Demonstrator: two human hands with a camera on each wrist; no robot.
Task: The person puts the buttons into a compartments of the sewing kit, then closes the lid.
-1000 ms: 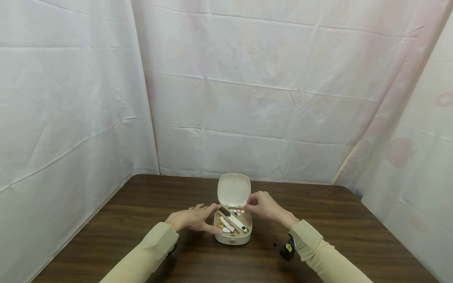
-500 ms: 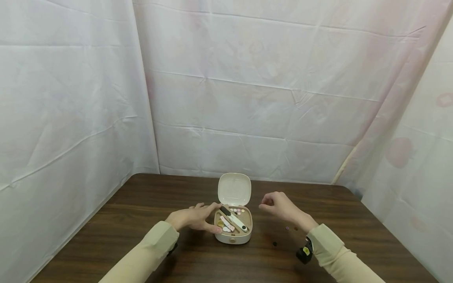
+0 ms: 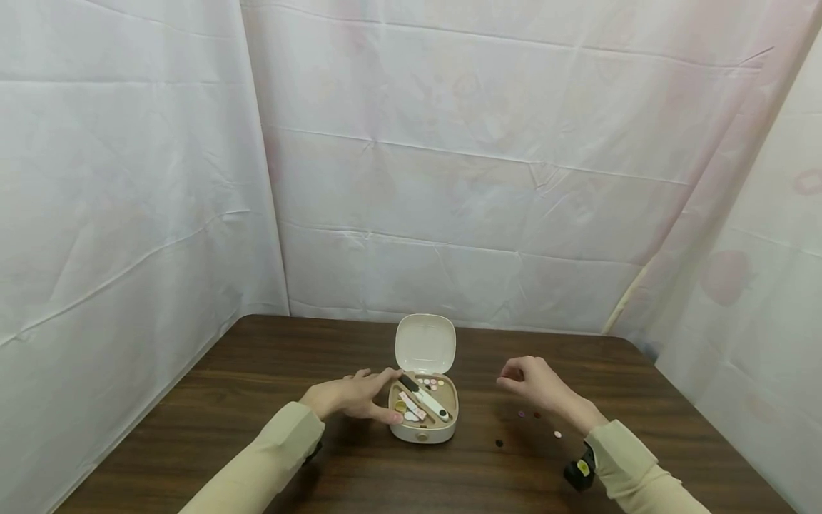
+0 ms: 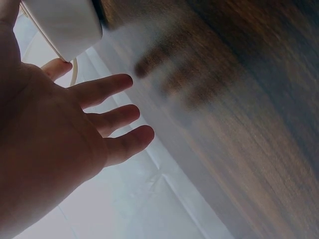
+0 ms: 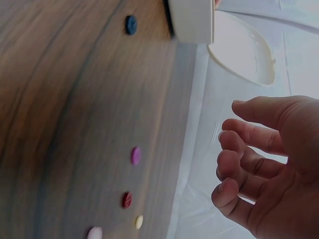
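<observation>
The right hand (image 3: pixel 536 382) has drifted right from the box (image 3: pixel 422 420), fingers loosely curled; only its wrist view shows a yellow button (image 5: pixel 139 222).

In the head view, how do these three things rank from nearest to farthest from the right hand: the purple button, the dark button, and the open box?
From the right hand:
1. Purple button, on the table just below the hand.
2. Dark button, nearer the viewer, to the left.
3. Open box, farthest left, beside the left hand.
</observation>
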